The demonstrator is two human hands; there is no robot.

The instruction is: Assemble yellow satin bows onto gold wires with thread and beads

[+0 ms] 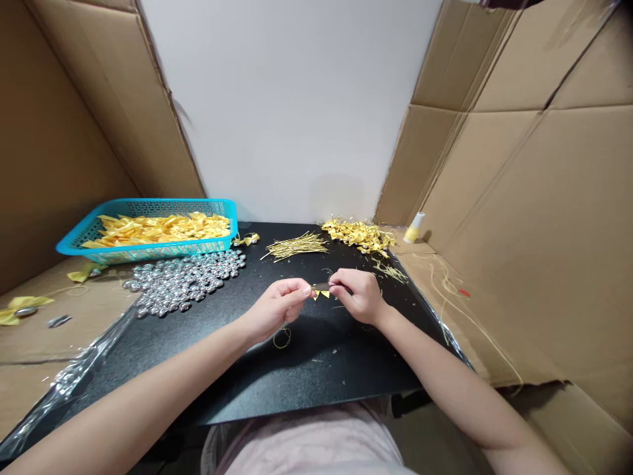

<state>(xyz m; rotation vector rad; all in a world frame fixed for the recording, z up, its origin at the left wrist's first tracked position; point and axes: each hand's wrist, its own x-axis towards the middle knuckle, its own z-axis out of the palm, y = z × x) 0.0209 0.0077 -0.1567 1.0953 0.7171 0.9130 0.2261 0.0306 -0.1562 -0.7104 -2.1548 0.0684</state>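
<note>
Above the black table top, my left hand (284,303) is closed in a pinch on a small yellow ribbon bow (324,295), whose pointed ends hang between my hands. My right hand (360,295) is closed on a thin, dark, blade-like tool (321,287) that reaches across to my left fingertips. The tool's exact kind is too small to tell, and my right fingers hide part of it. A loop of thin yellow cord (281,337) dangles below my left hand.
A turquoise basket (148,255) of yellow bows stands back left, with many silver beads (182,280) in front. Gold strands (297,245) and a pile of beaded yellow bows (359,235) lie at the back. Cardboard walls (544,198) flank the table; a thread cone (414,227) stands right.
</note>
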